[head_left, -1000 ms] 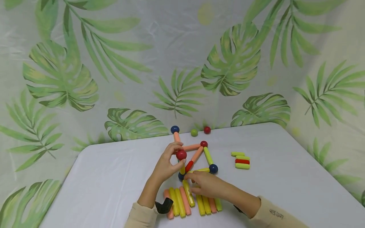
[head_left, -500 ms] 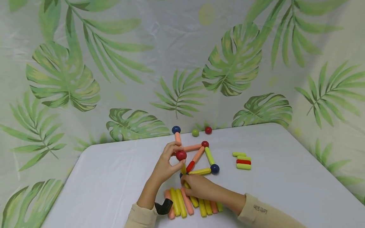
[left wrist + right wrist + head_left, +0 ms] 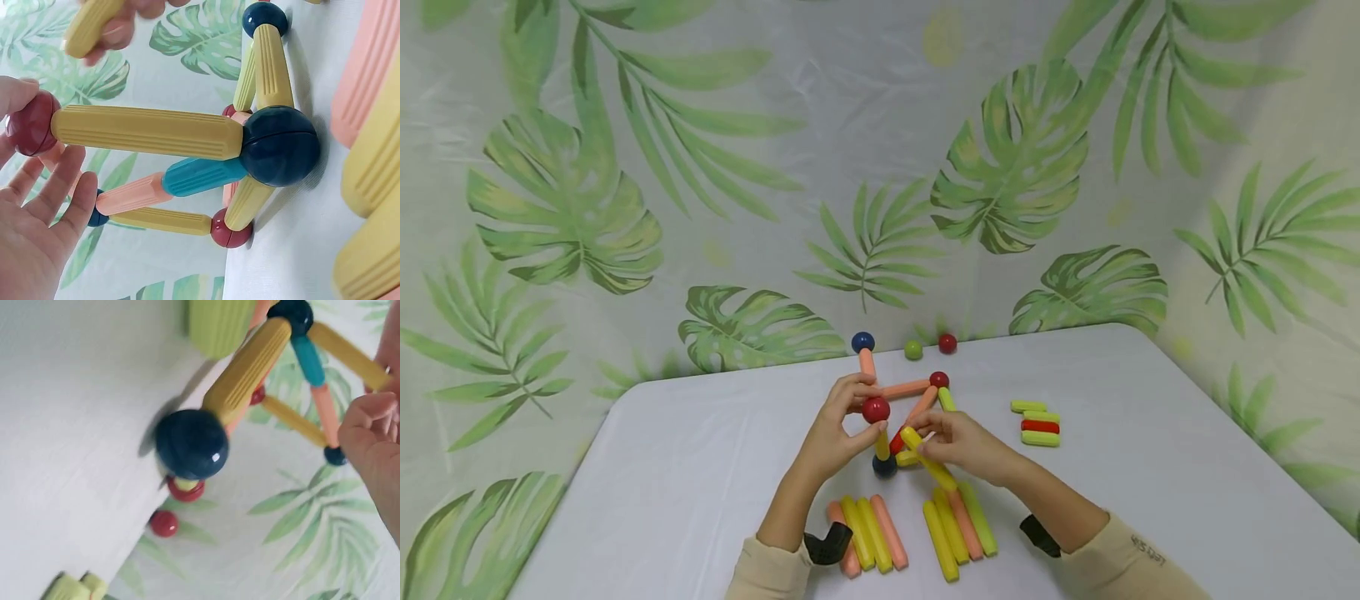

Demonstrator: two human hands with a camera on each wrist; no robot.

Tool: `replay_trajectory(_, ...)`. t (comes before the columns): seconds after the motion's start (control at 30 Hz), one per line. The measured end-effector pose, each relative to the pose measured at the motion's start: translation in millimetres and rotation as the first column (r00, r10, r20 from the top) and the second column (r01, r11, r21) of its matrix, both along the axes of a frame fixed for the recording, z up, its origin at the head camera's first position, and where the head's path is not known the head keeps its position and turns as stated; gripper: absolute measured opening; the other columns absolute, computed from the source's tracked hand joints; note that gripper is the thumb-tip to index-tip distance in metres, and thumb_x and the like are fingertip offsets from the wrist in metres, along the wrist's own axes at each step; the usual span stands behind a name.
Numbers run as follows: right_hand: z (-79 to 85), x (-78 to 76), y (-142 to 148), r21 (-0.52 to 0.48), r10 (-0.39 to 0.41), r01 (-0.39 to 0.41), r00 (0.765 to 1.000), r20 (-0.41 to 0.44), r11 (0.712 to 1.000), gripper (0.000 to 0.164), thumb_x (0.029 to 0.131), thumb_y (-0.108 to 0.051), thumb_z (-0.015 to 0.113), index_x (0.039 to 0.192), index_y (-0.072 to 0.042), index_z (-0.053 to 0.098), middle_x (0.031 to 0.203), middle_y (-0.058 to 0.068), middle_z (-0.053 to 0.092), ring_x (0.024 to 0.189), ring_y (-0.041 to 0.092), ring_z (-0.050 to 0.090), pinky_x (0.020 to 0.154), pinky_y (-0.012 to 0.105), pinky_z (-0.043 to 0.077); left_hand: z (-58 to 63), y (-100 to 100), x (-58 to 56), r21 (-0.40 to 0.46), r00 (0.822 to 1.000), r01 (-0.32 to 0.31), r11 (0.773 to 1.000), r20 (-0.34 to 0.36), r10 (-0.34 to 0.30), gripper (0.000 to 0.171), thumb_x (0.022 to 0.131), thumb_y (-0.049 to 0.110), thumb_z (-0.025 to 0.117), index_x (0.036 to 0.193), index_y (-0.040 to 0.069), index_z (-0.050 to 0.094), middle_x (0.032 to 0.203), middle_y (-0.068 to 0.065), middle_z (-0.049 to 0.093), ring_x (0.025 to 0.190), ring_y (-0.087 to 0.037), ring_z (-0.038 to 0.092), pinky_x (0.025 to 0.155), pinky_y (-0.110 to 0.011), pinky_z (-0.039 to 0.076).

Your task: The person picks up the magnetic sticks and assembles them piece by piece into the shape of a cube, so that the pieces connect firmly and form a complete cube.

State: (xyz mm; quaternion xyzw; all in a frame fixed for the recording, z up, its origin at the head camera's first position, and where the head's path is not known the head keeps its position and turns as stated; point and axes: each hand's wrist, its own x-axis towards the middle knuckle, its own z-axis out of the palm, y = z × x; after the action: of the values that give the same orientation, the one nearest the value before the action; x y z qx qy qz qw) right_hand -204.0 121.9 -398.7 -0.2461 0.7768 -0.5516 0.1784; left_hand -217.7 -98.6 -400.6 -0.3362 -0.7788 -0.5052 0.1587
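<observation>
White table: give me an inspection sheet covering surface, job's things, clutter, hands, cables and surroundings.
Surface: smooth-looking white table.
Job's things: plastic-looking frame of multicoloured ridged rods and glossy balls.
Clutter: loose yellow and coral rods; loose yellow, coral and green rods beside them; short green and red rods farther right; green ball and small red ball at the far edge.
Hands: left hand holds the frame's glossy red ball; right hand pinches a loose yellow ridged rod.
Cables: nothing seen.
Surroundings: pale backdrop printed with green leaves.

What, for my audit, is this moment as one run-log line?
left grip: holds red ball on frame; right grip: holds yellow rod, raised; yellow rod: not joined to frame
</observation>
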Motion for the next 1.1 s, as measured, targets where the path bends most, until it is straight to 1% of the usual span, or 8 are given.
replay_trajectory(0.2, 9.2, -14.3, 16, -0.058, 0.001, -0.004, 0.999, -0.053, 0.998, 0.037, 0.093, -0.021, 0.05, 0.13, -0.016, 0.048, 0.061, 0.007, 0.044, 0.045, 0.018, 0.038, 0.041, 0.024, 0.035, -5.8, -2, -3.2, -0.022, 0.998, -0.033, 0.999, 0.061, 0.034, 0.034, 0.077, 0.011, 0.071, 0.108, 0.012, 0.055, 0.115, -0.008, 0.039, 0.093, -0.017, 0.051, 0.08, -0.03, 0.047)
replay_trajectory(0.3, 17.1, -20.4, 18, -0.039, 0.048, -0.053, 0.991, -0.122, 0.998, 0.034, 0.093, -0.013, 0.051, 0.126, -0.015, 0.049, 0.073, 0.004, 0.056, 0.051, 0.017, 0.046, 0.047, 0.023, 0.037, -3.8, -2, -2.0, -0.058, 0.991, -0.046, 0.997, 0.123, 0.053, 0.035, 0.079, 0.017, 0.07, 0.111, 0.016, 0.054, 0.106, -0.003, 0.044, 0.091, -0.014, 0.051, 0.081, -0.031, 0.046)
replay_trajectory(0.43, 26.9, -27.0, 15, 0.031, 0.056, -0.051, 0.972, -0.227, 0.998, 0.027, 0.087, -0.002, 0.056, 0.112, -0.01, 0.054, 0.111, 0.003, 0.059, 0.086, 0.02, 0.055, 0.069, 0.027, 0.046, 1.2, -2, 0.3, -0.116, 0.974, -0.028, 0.993, 0.221, 0.053, 0.037, 0.082, 0.02, 0.067, 0.115, 0.018, 0.049, 0.103, 0.003, 0.055, 0.095, -0.013, 0.052, 0.086, -0.034, 0.044)
replay_trajectory(0.57, 34.2, -29.6, 13, 0.143, 0.047, -0.002, 0.948, -0.315, 0.99, 0.025, 0.084, -0.006, 0.062, 0.108, -0.013, 0.062, 0.1, 0.001, 0.058, 0.084, 0.022, 0.049, 0.069, 0.033, 0.045, 16.0, 1, 10.9, -0.124, 0.963, 0.0, 0.992, 0.269, 0.034, 0.036, 0.085, 0.014, 0.063, 0.117, 0.011, 0.046, 0.103, -0.004, 0.059, 0.096, -0.021, 0.054, 0.088, -0.041, 0.042)
replay_trajectory(0.7, 34.6, -31.6, 11, 0.133, 0.058, -0.014, 0.943, -0.328, 0.991, 0.029, 0.083, -0.014, 0.065, 0.112, -0.011, 0.061, 0.1, 0.001, 0.057, 0.084, 0.023, 0.049, 0.07, 0.033, 0.045, 29.8, 5, 21.2, -0.088, 0.942, 0.047, 0.995, 0.336, -0.015, 0.039, 0.086, 0.008, 0.06, 0.122, 0.004, 0.044, 0.114, -0.013, 0.055, 0.098, -0.025, 0.053, 0.087, -0.04, 0.043)
replay_trajectory(0.8, 31.7, -32.8, 11, 0.104, 0.048, -0.015, 0.947, -0.317, 0.994, 0.037, 0.082, -0.019, 0.067, 0.116, -0.009, 0.056, 0.104, 0.002, 0.056, 0.089, 0.024, 0.049, 0.076, 0.031, 0.046, 25.6, 10, 19.2, -0.013, 0.906, 0.061, 0.998, 0.421, -0.05, 0.039, 0.087, 0.01, 0.059, 0.123, 0.005, 0.045, 0.119, -0.015, 0.051, 0.094, -0.024, 0.053, 0.079, -0.037, 0.047)
replay_trajectory(0.9, 28.5, -34.2, 15, 0.07, 0.035, -0.014, 0.955, -0.295, 0.997, 0.043, 0.081, -0.019, 0.067, 0.12, -0.007, 0.051, 0.103, 0.005, 0.054, 0.092, 0.024, 0.05, 0.079, 0.032, 0.046, 15.2, 14, 13.9, 0.055, 0.892, 0.032, 0.998, 0.448, -0.053, 0.033, 0.087, 0.012, 0.06, 0.117, 0.006, 0.048, 0.112, -0.013, 0.052, 0.087, -0.022, 0.053, 0.072, -0.031, 0.049)
replay_trajectory(1.1, 21.2, -37.3, 42, 0.018, 0.005, -0.001, 0.973, -0.231, 1.0, 0.051, 0.082, -0.013, 0.067, 0.125, -0.003, 0.042, 0.112, 0.017, 0.047, 0.094, 0.029, 0.05, 0.078, 0.036, 0.046, -4.0, 15, 3.6, 0.047, 0.906, -0.016, 0.999, 0.422, -0.005, 0.027, 0.088, 0.018, 0.059, 0.112, 0.011, 0.05, 0.107, -0.007, 0.053, 0.088, -0.02, 0.053, 0.071, -0.026, 0.049)
